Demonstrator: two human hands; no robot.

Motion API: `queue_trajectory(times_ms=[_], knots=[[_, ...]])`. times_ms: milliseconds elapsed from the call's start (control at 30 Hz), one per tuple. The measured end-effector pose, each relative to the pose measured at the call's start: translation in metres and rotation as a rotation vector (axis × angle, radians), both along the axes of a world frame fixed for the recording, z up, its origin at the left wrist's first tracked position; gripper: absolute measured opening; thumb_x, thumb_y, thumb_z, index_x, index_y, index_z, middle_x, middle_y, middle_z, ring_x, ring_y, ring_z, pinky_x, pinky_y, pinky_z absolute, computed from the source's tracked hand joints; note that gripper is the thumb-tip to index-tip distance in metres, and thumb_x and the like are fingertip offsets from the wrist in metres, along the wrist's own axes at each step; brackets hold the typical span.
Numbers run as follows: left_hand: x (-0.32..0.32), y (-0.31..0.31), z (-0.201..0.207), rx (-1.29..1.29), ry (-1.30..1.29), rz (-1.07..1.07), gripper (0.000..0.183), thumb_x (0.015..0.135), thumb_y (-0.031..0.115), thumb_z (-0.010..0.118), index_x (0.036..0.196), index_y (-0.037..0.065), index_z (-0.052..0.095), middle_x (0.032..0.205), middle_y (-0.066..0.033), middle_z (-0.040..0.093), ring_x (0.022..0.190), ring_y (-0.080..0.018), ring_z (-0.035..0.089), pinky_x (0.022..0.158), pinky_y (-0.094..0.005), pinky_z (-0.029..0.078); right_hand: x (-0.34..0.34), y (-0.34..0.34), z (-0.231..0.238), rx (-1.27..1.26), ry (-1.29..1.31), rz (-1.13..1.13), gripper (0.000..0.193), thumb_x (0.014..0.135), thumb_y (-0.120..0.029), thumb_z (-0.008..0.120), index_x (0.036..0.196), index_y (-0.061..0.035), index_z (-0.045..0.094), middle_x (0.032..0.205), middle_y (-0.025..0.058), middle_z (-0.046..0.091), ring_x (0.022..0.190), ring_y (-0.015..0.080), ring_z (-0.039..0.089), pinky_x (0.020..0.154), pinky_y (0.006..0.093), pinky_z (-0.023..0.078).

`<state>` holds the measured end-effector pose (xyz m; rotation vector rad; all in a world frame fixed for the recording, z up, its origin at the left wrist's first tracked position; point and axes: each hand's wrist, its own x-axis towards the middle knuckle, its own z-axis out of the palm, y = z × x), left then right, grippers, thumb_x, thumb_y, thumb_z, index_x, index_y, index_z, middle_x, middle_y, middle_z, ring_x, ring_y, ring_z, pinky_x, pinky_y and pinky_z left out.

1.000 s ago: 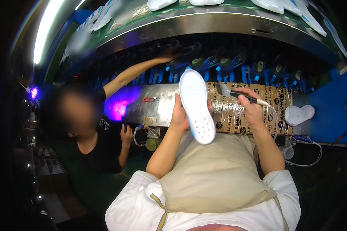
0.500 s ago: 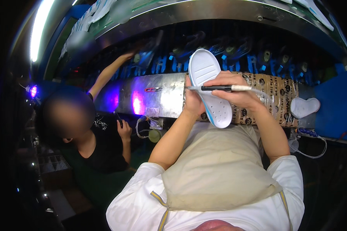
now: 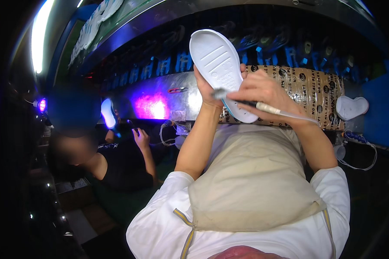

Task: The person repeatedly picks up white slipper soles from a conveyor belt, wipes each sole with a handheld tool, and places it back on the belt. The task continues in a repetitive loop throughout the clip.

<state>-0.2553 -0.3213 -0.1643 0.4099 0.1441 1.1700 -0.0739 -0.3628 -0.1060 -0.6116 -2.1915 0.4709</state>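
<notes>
A white shoe sole (image 3: 218, 58) with a blue-tinged edge is held up at a tilt over the bench, its ribbed, perforated face showing. My left hand (image 3: 206, 88) grips it by its left side, fingers partly hidden behind it. Between the fingers of my right hand (image 3: 270, 93) is a brush (image 3: 246, 102) with a dark-and-white handle and a thin clear tube trailing from its rear end. Its blurred bristle end lies over the sole's left edge, close to my left hand; whether it touches cannot be made out.
Brown printed cardboard (image 3: 309, 93) covers part of the metal bench (image 3: 125, 101). A white heel-shaped piece (image 3: 352, 108) lies at right, a small red tool (image 3: 177, 90) at left. A co-worker at left holds another sole (image 3: 109, 113). Blue holders (image 3: 163, 65) line the back.
My left hand has lifted the sole up and to the left in the picture, its face turned more toward me. The brush moved along with it. The co-worker's reaching arm came back, holding a sole.
</notes>
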Motion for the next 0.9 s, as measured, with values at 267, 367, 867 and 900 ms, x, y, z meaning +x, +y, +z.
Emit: queue_trajectory(times_ms=[267, 367, 867, 900], knots=[[-0.017, 0.016, 0.024, 0.015, -0.024, -0.063, 0.087, 0.087, 0.082, 0.031, 0.135, 0.013, 0.052, 0.104, -0.0211, 0.058, 0.080, -0.0285, 0.057, 0.075, -0.0433, 0.049, 0.006, -0.006, 0.003, -0.082, -0.062, 0.182, 0.032, 0.077, -0.012, 0.081, 0.108, -0.0118, 0.076, 0.082, 0.0016, 0.066, 0.078, 0.0200, 0.060, 0.077, 0.0350, 0.042], [-0.026, 0.023, 0.030, 0.096, -0.049, -0.103, 0.093, 0.084, 0.087, 0.030, 0.136, 0.014, 0.053, 0.104, -0.0200, 0.058, 0.078, -0.0254, 0.055, 0.077, -0.0427, 0.048, 0.013, -0.005, 0.004, -0.261, 0.083, 0.279, 0.030, 0.078, -0.015, 0.082, 0.107, -0.0135, 0.077, 0.083, 0.0007, 0.066, 0.079, 0.0195, 0.059, 0.078, 0.0351, 0.042], [0.005, 0.055, 0.082, 0.377, 1.147, -0.104, 0.079, 0.102, 0.067, 0.030, 0.132, 0.004, 0.064, 0.124, -0.0254, 0.066, 0.114, -0.0319, 0.067, 0.090, -0.0436, 0.057, 0.018, -0.006, 0.029, -0.194, -0.235, 0.105, 0.028, 0.083, -0.018, 0.077, 0.110, -0.0111, 0.074, 0.098, 0.0052, 0.068, 0.094, 0.0229, 0.061, 0.087, 0.0383, 0.043], [0.009, 0.053, 0.089, 0.407, 1.254, -0.124, 0.080, 0.100, 0.069, 0.032, 0.131, 0.003, 0.065, 0.124, -0.0279, 0.065, 0.115, -0.0353, 0.066, 0.092, -0.0446, 0.056, 0.021, -0.006, 0.031, -0.199, -0.209, 0.065, 0.029, 0.083, -0.019, 0.078, 0.110, -0.0111, 0.074, 0.098, 0.0051, 0.068, 0.094, 0.0228, 0.061, 0.089, 0.0387, 0.044]])
